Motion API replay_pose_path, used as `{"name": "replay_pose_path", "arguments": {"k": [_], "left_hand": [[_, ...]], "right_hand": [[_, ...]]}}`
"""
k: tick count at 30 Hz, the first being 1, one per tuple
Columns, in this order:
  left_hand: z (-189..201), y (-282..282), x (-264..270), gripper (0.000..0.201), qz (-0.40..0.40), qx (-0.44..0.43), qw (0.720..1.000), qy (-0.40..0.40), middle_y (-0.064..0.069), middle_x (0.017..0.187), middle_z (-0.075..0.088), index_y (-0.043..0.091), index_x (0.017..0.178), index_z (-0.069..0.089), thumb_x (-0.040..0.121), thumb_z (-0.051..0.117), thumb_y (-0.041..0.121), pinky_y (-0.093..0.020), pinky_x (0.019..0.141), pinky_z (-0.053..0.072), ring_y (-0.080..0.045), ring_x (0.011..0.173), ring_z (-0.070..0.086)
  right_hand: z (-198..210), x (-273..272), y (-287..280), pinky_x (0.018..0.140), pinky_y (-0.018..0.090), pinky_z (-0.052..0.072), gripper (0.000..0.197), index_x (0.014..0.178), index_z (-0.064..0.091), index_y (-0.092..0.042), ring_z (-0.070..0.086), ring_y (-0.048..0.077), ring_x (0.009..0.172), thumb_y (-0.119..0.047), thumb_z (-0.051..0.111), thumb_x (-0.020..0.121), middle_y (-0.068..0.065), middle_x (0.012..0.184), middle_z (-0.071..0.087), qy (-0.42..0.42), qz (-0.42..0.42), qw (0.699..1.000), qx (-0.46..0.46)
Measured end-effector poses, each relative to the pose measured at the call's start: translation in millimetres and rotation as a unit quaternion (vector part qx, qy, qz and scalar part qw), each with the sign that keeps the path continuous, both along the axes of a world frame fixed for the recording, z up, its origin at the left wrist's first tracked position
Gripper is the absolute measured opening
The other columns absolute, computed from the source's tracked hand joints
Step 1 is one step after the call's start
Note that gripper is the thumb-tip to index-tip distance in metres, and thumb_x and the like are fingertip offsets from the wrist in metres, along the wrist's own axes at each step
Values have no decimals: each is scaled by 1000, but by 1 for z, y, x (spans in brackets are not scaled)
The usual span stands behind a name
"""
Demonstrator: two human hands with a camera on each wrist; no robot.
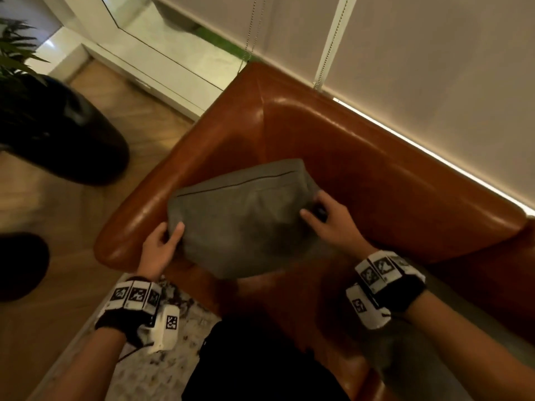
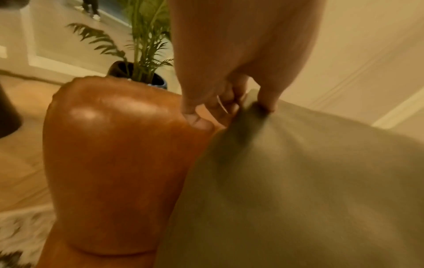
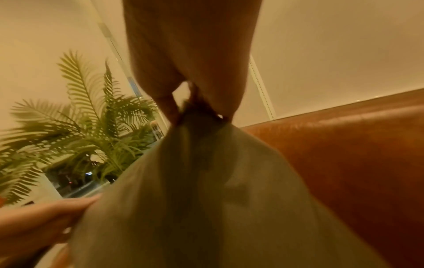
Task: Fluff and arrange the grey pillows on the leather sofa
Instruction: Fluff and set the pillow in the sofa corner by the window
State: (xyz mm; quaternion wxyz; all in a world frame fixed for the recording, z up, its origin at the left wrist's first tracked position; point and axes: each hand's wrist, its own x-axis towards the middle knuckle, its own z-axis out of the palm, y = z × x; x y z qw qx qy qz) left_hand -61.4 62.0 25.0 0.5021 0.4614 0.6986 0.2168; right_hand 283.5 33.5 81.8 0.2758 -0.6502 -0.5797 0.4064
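One grey pillow point(image 1: 246, 221) hangs over the corner seat of the brown leather sofa point(image 1: 362, 169), its zip seam facing up and away. My left hand point(image 1: 166, 237) grips its left corner, thumb on top and fingers behind, just inside the sofa's armrest point(image 2: 110, 163). In the left wrist view the grey fabric point(image 2: 298, 190) bunches under the left hand point(image 2: 231, 107). My right hand point(image 1: 321, 214) pinches the pillow's right corner near the backrest; the right wrist view shows the cloth point(image 3: 206, 190) gathered between thumb and fingers of the right hand point(image 3: 197, 110).
A potted palm point(image 1: 17, 53) in a dark pot point(image 1: 58, 128) stands on the wooden floor left of the armrest. Roller blinds with bead chains point(image 1: 252, 27) hang behind the sofa. A speckled rug point(image 1: 173, 357) lies in front of it.
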Motion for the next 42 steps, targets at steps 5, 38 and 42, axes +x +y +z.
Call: {"name": "replay_pose_path", "arguments": {"k": [5,38,42], "left_hand": [[-29,-45,33,46,-200,-79,976,29,-4,61,69,5,64,62,72,71,49,-30,69,49,-12,64,65],[-35,-77,110,27,-235,-258,932,100,-10,63,66,0,99,61,96,44,21,-27,55,40,-22,52,58],[-25,-72,181,25,-336,-165,921,106,-8,78,66,-1,106,63,95,46,15,-24,67,47,-24,74,61]], "right_hand": [[-69,6,49,85,37,48,29,119,43,0,54,35,112,-15,49,94,19,121,54,-94,-137,967,-193],[-98,246,-160,111,57,19,53,141,33,-14,21,33,140,-24,49,92,15,150,27,-275,-300,873,-269],[-98,347,-271,110,60,17,55,140,31,-6,24,38,137,-35,44,94,21,148,29,-286,-449,734,-422]]}}
